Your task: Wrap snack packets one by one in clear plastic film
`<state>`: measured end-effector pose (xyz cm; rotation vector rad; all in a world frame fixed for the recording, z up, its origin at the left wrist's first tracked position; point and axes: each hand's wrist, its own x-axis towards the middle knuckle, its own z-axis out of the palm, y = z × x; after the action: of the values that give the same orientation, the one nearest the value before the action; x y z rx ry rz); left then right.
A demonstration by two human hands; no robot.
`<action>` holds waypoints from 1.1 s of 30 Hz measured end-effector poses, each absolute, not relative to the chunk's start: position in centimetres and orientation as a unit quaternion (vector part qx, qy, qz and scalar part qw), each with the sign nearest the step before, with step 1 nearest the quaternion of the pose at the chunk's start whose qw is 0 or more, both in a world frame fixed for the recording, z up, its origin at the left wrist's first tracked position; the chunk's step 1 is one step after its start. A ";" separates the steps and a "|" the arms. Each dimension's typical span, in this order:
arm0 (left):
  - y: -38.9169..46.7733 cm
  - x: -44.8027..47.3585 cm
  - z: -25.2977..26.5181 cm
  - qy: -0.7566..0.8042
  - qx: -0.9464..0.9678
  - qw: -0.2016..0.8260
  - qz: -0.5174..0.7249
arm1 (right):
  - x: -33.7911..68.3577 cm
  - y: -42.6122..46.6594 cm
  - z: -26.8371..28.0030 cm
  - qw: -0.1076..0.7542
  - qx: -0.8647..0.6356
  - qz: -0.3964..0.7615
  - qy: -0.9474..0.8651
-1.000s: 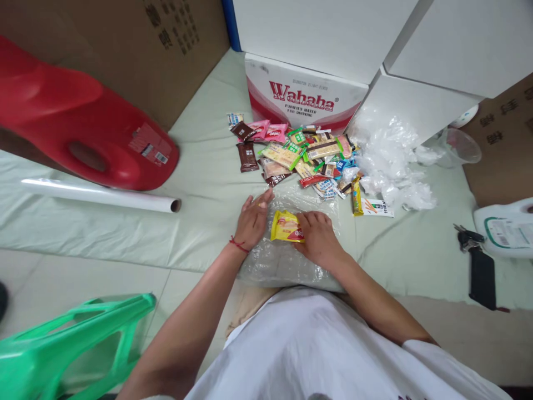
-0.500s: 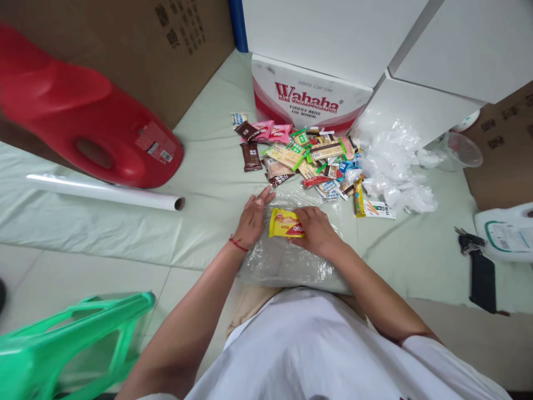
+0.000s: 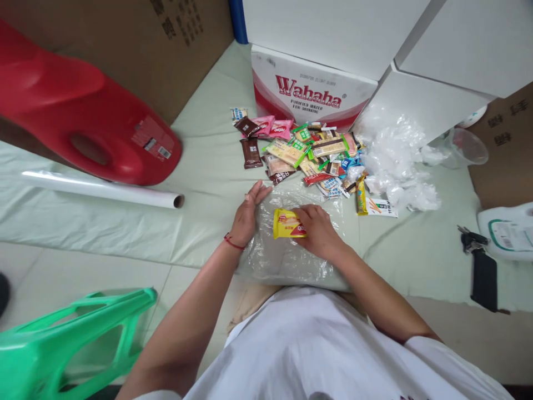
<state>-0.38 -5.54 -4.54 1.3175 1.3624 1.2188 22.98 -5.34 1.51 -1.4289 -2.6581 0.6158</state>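
A clear plastic bag (image 3: 287, 264) lies flat on the pale green cloth in front of me. Over its middle is a yellow snack packet (image 3: 287, 224), with the fingers of my right hand (image 3: 318, 229) closed on its right end, which they hide. My left hand (image 3: 245, 216) rests along the bag's left edge, fingers stretched out and holding nothing. Just beyond the bag lies a heap of wrapped snacks (image 3: 285, 151) in brown, pink, green and blue wrappers. To the heap's right stands a yellow wrapper (image 3: 361, 197) beside a white packet (image 3: 382, 208).
A Wahaha carton (image 3: 310, 89) backs the heap. Crumpled clear plastic (image 3: 391, 150) and a clear tub (image 3: 470, 149) sit at right, with keys (image 3: 472, 239) and a black phone-like object (image 3: 484, 280). A red jug (image 3: 108, 128), a white roll (image 3: 100, 191) and a green stool (image 3: 83, 333) are at left.
The camera view has shifted slightly. My left hand has moved a little left along the bag's edge. My right hand still grips the yellow packet over the bag.
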 end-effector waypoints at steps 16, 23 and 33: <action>-7.1 -1.4 -1.6 0.577 0.688 0.191 0.396 | 27.3 -5.4 2.3 0.116 -0.383 0.230 -0.887; -15.2 -3.5 -2.1 0.359 0.866 0.156 0.310 | 35.1 -12.5 1.9 0.112 -0.305 0.282 -0.903; -18.5 -5.6 -4.9 0.394 0.857 0.175 0.282 | 34.7 -14.6 -1.8 0.241 -0.360 0.296 -0.851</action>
<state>-5.60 -18.51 -4.86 2.4281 1.1161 0.7978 34.71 -14.59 -1.85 -0.9838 -2.3282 0.8099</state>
